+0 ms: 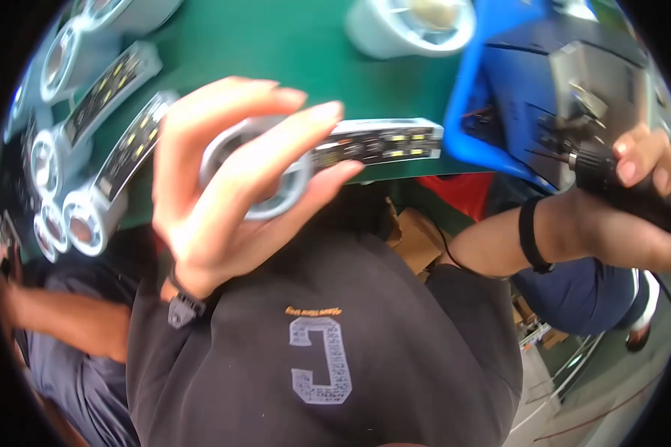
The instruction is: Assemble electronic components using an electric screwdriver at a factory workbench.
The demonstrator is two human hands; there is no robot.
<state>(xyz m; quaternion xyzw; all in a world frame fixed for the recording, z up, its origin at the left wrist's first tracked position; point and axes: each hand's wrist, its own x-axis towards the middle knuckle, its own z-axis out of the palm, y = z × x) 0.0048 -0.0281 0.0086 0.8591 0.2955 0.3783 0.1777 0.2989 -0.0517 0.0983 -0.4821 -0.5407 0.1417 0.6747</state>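
My left hand, with a watch on the wrist, is closed around the round ring end of a light grey plastic housing. From the ring a straight arm bearing a dark circuit board with small yellow squares points right, over the green table's near edge. My right hand, at the far right, grips a black electric screwdriver. Its thin bit points left above a blue-rimmed bin, apart from the housing. Part of the ring is hidden behind my left fingers.
Several similar grey housings crowd the left of the green table. One round grey housing stands at the back. The blue bin at the right holds dark parts. A co-worker's arm shows at lower left, and cardboard below the table.
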